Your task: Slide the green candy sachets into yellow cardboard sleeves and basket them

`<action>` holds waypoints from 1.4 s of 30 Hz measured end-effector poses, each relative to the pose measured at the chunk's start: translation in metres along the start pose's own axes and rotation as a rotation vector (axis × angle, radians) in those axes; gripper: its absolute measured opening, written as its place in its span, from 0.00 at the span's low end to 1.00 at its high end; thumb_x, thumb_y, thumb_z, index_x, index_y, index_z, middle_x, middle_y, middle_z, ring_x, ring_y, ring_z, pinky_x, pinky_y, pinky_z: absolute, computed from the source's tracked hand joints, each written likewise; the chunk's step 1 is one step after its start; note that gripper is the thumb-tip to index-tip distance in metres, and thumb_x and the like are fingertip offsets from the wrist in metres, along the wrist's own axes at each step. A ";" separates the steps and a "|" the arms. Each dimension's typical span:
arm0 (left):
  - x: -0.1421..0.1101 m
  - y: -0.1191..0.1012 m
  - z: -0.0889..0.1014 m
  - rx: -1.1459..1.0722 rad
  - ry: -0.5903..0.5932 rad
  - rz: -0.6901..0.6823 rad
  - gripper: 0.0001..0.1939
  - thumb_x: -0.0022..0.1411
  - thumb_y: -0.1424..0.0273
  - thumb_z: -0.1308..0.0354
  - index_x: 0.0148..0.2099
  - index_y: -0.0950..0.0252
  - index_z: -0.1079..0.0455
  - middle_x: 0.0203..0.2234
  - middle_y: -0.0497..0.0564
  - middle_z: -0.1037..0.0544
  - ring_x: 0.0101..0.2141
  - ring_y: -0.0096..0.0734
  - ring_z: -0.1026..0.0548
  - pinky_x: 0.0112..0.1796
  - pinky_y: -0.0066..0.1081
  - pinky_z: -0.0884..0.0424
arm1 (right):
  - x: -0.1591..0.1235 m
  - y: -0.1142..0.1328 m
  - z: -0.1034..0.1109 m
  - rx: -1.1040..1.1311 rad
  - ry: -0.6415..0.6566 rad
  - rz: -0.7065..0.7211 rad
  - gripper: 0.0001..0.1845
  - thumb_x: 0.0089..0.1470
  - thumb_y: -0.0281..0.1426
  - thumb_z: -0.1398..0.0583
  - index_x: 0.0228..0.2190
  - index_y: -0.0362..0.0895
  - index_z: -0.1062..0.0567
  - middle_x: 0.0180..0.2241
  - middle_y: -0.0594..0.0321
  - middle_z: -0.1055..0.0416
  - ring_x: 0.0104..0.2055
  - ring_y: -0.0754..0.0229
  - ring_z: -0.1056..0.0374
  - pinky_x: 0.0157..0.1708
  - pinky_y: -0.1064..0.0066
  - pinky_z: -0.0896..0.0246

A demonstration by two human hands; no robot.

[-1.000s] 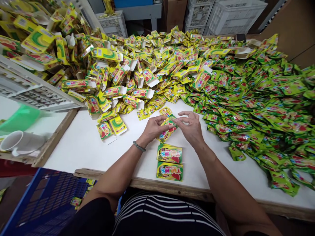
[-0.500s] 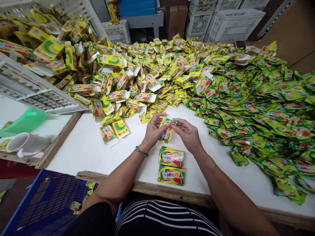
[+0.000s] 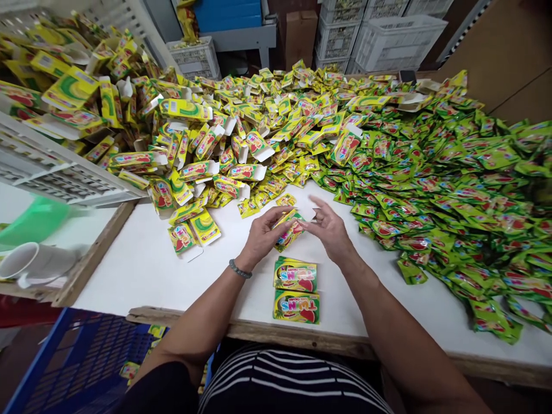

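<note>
My left hand (image 3: 263,234) is closed on a small yellow-green candy box (image 3: 292,230) printed with watermelon, thumb on its front. At the right end of that box is my right hand (image 3: 330,230), its thumb touching or almost touching the end, its fingers apart and the forefinger raised and blurred. Just below lie a small stack of "Twins" boxes (image 3: 295,276) and one more box pack (image 3: 296,306), lettering upside down to me. A yellow sachet (image 3: 286,199) rests behind the held box. Two boxes (image 3: 204,227) lie flat left of my hands.
Open-ended boxes (image 3: 202,144) heap at the left, spilling from a tilted white crate (image 3: 81,172). Green sachets (image 3: 431,190) pile at the right. A white mug (image 3: 37,261) stands far left, above a blue basket (image 3: 86,351). White crates (image 3: 397,43) stand behind.
The held box has turned to a flatter slant. My right hand's fingers have spread away from it and the forefinger has lifted. The whole view has shifted slightly.
</note>
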State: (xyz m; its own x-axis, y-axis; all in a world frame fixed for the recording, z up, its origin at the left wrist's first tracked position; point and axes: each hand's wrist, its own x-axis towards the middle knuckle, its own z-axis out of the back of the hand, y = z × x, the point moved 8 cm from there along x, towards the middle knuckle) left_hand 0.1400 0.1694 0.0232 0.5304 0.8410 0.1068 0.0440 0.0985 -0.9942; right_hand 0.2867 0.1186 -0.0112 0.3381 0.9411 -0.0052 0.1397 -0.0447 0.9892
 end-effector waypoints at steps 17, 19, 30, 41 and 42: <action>0.000 0.011 0.003 -0.339 -0.118 0.215 0.25 0.41 0.61 0.24 0.40 0.66 0.26 0.25 0.47 0.20 0.24 0.24 0.24 0.28 0.24 0.30 | -0.005 0.002 -0.002 0.087 -0.011 -0.064 0.18 0.40 0.44 0.28 0.33 0.48 0.16 0.33 0.62 0.18 0.35 0.56 0.25 0.42 0.59 0.28; 0.000 0.011 0.002 -0.333 -0.102 0.219 0.25 0.42 0.61 0.24 0.41 0.67 0.24 0.25 0.47 0.20 0.25 0.24 0.24 0.30 0.25 0.29 | -0.005 0.002 0.001 0.093 0.001 -0.081 0.17 0.38 0.43 0.27 0.31 0.48 0.16 0.32 0.62 0.18 0.35 0.56 0.26 0.42 0.59 0.29; -0.002 0.012 0.004 -0.318 -0.098 0.210 0.23 0.43 0.61 0.25 0.41 0.67 0.22 0.26 0.49 0.19 0.27 0.26 0.23 0.32 0.26 0.27 | -0.004 0.005 0.003 0.063 0.106 -0.044 0.11 0.41 0.39 0.29 0.31 0.51 0.15 0.34 0.64 0.18 0.37 0.58 0.27 0.40 0.65 0.32; -0.003 0.012 0.004 -0.390 -0.149 0.233 0.20 0.41 0.63 0.24 0.37 0.66 0.21 0.26 0.49 0.18 0.27 0.26 0.22 0.33 0.26 0.26 | -0.010 0.024 -0.002 -0.096 0.165 0.125 0.13 0.49 0.43 0.32 0.36 0.51 0.15 0.39 0.60 0.19 0.42 0.55 0.26 0.46 0.59 0.30; -0.004 0.014 0.005 -0.406 -0.176 0.248 0.21 0.40 0.63 0.23 0.37 0.66 0.21 0.26 0.48 0.19 0.27 0.25 0.23 0.32 0.26 0.26 | -0.012 0.027 -0.005 -0.131 0.167 0.151 0.14 0.51 0.43 0.33 0.38 0.51 0.16 0.40 0.60 0.20 0.44 0.54 0.26 0.48 0.59 0.31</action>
State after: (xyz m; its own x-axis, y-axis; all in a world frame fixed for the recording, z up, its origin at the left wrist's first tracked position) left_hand 0.1347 0.1702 0.0093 0.4171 0.8934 -0.1671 0.2791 -0.3009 -0.9119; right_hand 0.2820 0.1072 0.0158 0.1859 0.9698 0.1576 -0.0263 -0.1554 0.9875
